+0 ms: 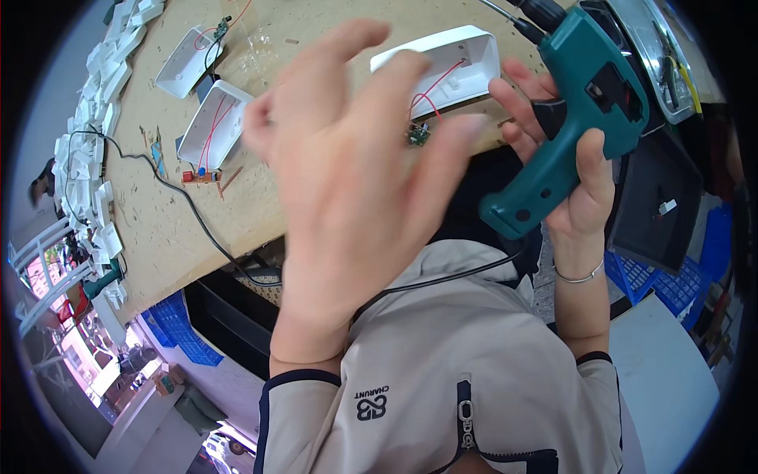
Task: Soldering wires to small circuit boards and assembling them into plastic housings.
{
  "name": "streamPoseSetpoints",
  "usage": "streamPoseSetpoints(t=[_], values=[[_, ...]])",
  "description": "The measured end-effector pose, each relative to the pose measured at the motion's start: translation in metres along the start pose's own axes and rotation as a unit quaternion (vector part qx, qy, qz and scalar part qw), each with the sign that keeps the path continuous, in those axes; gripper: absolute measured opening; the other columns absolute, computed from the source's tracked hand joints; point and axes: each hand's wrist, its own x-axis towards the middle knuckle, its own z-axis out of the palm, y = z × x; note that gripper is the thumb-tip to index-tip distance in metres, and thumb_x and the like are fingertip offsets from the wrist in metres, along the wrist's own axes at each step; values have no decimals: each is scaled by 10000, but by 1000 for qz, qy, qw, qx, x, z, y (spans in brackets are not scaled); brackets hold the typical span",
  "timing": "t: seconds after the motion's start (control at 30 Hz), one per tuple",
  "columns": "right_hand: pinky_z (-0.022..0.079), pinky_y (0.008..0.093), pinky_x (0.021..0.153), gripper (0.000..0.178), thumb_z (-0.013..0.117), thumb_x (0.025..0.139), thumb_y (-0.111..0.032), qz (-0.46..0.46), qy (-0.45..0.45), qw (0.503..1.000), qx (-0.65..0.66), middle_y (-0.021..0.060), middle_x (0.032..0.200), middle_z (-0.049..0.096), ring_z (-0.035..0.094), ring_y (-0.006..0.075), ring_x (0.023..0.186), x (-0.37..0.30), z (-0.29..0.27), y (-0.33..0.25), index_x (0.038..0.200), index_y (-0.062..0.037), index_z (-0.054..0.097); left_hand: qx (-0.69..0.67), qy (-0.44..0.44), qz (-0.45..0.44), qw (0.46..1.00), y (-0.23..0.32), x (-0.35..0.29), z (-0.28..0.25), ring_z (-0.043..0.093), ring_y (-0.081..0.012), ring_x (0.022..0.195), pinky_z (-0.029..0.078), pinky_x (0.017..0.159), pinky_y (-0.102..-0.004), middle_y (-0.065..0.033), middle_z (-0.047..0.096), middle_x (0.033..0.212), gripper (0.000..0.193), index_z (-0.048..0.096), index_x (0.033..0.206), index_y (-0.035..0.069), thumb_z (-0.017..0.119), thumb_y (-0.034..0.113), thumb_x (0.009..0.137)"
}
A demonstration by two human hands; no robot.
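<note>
My right hand (588, 186) is wrapped round the handle of a green and black corded power drill (545, 170), its nose pointing up and away to the left. Slightly blurred, my left hand (347, 174) hovers over the near edge of the table with fingers spread and nothing in it. Beyond the left hand a white plastic housing (474, 55) lies open side up, with red wires running to a small green circuit board (418, 134). Part of that housing is hidden behind the fingers. Close to my left wrist runs the black cord (442, 278).
Two more white housings (185, 67) with wires stand at the left; an orange circuit board (202, 177) lies beside the nearer one. White plastic parts (106, 79) are heaped along the table's left edge. At right are a clear tray (655, 59) with tools and a dark bin (659, 197).
</note>
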Motion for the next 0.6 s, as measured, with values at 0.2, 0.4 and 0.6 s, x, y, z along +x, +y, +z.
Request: streamPoseSetpoints(t=[0.2,0.4,0.6], values=[[386,394,990,651,539,852,-386,5,3,1000,-6,299,1356,248,323,381,1250,7,3,2,1280,54,320,44,37,36,998,-30,-24,-5,516,-204,818,308,747,-315,-71,575,939,220,612,921,67,626,43,702],[352,414,1015,625,545,853,-369,-2,39,999,-3,302,1331,294,352,383,1232,6,9,4,1257,60,339,38,33,79,996,-14,-20,26,526,-179,762,357,693,-297,-42,570,980,289,624,926,79,636,23,643],[336,412,1026,597,549,852,-364,-9,51,999,10,293,1307,337,373,380,1220,5,12,6,1238,51,363,31,8,113,993,-15,-10,38,533,-182,784,376,666,-315,-24,551,889,225,614,852,72,584,82,629]])
